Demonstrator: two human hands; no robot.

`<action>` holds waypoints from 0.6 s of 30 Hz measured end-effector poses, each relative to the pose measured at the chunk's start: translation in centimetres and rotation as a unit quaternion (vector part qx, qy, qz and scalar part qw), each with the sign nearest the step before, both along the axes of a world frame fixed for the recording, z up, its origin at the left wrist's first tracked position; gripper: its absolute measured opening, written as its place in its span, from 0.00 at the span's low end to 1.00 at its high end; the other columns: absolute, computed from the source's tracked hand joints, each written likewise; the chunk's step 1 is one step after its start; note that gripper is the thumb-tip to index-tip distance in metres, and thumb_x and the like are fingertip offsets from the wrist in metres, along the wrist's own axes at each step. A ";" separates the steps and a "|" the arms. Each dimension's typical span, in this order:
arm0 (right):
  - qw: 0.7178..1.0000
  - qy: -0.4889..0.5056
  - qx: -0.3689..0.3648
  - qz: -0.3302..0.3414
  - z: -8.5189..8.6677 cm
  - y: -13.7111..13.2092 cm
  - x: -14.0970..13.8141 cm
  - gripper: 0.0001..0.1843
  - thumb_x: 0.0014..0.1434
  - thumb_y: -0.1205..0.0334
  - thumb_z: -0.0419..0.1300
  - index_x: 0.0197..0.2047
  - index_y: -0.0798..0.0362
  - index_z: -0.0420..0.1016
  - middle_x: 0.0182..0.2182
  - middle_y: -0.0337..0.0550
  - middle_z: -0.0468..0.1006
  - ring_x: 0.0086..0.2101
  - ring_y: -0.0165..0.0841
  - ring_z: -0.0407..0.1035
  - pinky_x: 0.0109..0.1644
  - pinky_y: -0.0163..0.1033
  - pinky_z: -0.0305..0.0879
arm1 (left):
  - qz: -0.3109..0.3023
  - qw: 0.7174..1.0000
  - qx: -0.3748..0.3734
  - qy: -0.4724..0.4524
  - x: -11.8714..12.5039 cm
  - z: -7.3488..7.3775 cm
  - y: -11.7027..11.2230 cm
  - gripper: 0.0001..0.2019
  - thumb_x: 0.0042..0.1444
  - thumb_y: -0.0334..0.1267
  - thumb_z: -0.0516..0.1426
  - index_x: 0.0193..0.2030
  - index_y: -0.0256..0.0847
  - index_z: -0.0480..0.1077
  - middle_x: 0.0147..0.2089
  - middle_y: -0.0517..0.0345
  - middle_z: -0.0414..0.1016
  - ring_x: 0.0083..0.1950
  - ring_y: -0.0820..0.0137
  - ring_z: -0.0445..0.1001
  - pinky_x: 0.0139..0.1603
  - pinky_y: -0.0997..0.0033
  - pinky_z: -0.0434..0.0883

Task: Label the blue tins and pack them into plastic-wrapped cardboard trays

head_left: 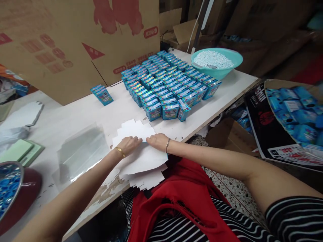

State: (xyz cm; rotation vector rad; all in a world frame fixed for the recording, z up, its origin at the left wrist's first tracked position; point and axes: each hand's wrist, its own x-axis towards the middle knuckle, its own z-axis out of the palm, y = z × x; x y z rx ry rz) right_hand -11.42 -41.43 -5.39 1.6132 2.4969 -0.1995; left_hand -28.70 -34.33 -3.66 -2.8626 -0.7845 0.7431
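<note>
My left hand point(129, 145) and my right hand point(158, 140) rest side by side on a fanned stack of flat white card blanks point(141, 158) at the near edge of the white table point(75, 117). Both hands have their fingers curled down onto the top sheet, fingertips almost meeting, and seem to pinch its edge. A gold bangle is on the left wrist and a thin bracelet on the right. Beyond the stack stand several rows of small blue printed boxes point(166, 84). A few more blue boxes point(102, 94) stand apart to the left.
A teal bowl of white pellets point(216, 62) sits at the table's far right. Clear plastic sleeves point(80, 151) lie left of the card stack. A bowl of blue caps point(10, 188) is at near left. Large cardboard boxes point(75, 43) stand behind; a carton of blue boxes point(295, 111) is at right.
</note>
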 end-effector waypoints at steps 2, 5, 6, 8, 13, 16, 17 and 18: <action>1.000 -0.007 0.001 0.002 0.4 -0.2 -0.1 0.16 0.65 0.72 0.42 0.50 0.59 0.66 0.41 0.56 0.75 0.42 0.42 0.73 0.38 0.43 0.70 | 0.028 0.999 0.001 -0.017 -0.1 -0.3 -0.5 0.13 0.59 0.26 0.45 0.44 0.39 0.67 0.40 0.46 0.71 0.40 0.62 0.73 0.35 0.66 0.68; 1.000 -0.013 0.018 0.006 1.1 -0.1 0.1 0.16 0.65 0.72 0.42 0.49 0.60 0.67 0.42 0.57 0.75 0.43 0.42 0.72 0.40 0.44 0.68 | 0.069 0.997 0.014 -0.038 -0.2 -0.3 -0.8 0.14 0.59 0.24 0.44 0.45 0.38 0.66 0.41 0.46 0.71 0.41 0.62 0.73 0.36 0.65 0.69; 0.999 -0.014 0.029 0.011 1.4 0.2 0.1 0.16 0.65 0.72 0.42 0.49 0.59 0.68 0.43 0.57 0.75 0.43 0.42 0.72 0.40 0.43 0.68 | 0.080 0.996 0.020 -0.040 -0.4 -0.1 -0.8 0.15 0.58 0.24 0.44 0.46 0.39 0.66 0.41 0.46 0.71 0.41 0.62 0.73 0.37 0.65 0.69; 0.998 -0.014 0.052 0.029 1.7 1.2 0.2 0.16 0.66 0.71 0.43 0.49 0.57 0.68 0.44 0.56 0.74 0.44 0.42 0.71 0.40 0.43 0.67 | 0.101 0.994 0.033 -0.038 -0.9 0.7 -0.8 0.17 0.58 0.23 0.44 0.49 0.39 0.66 0.43 0.46 0.71 0.42 0.62 0.72 0.37 0.65 0.69; 0.995 -0.014 0.040 0.089 1.1 5.4 0.5 0.17 0.66 0.70 0.45 0.51 0.52 0.69 0.46 0.51 0.74 0.45 0.42 0.70 0.38 0.41 0.65 | 0.085 0.980 -0.034 -0.179 -3.3 3.5 -3.4 0.23 0.60 0.43 0.52 0.61 0.39 0.59 0.57 0.42 0.67 0.55 0.58 0.68 0.55 0.57 0.65; 0.995 0.021 0.013 0.097 1.0 6.5 1.0 0.16 0.65 0.68 0.49 0.53 0.51 0.69 0.45 0.50 0.74 0.44 0.41 0.70 0.40 0.41 0.64 | 0.089 0.959 -0.164 -0.215 -4.1 3.9 -6.6 0.23 0.59 0.50 0.52 0.57 0.41 0.65 0.54 0.47 0.71 0.51 0.61 0.71 0.50 0.63 0.67; 0.994 0.052 0.020 0.092 1.2 6.2 1.2 0.16 0.64 0.66 0.51 0.55 0.52 0.67 0.46 0.51 0.74 0.45 0.41 0.70 0.41 0.41 0.64 | 0.105 0.953 -0.192 -0.210 -4.1 3.7 -7.5 0.18 0.60 0.47 0.50 0.53 0.42 0.68 0.49 0.49 0.75 0.46 0.63 0.73 0.46 0.66 0.68; 0.991 0.097 0.041 0.085 1.4 5.6 1.4 0.19 0.64 0.64 0.54 0.57 0.53 0.65 0.47 0.52 0.73 0.46 0.41 0.68 0.43 0.42 0.64 | 0.126 0.948 -0.209 -0.204 -4.1 3.4 -8.1 0.15 0.62 0.44 0.48 0.48 0.43 0.70 0.43 0.52 0.77 0.41 0.66 0.74 0.42 0.68 0.68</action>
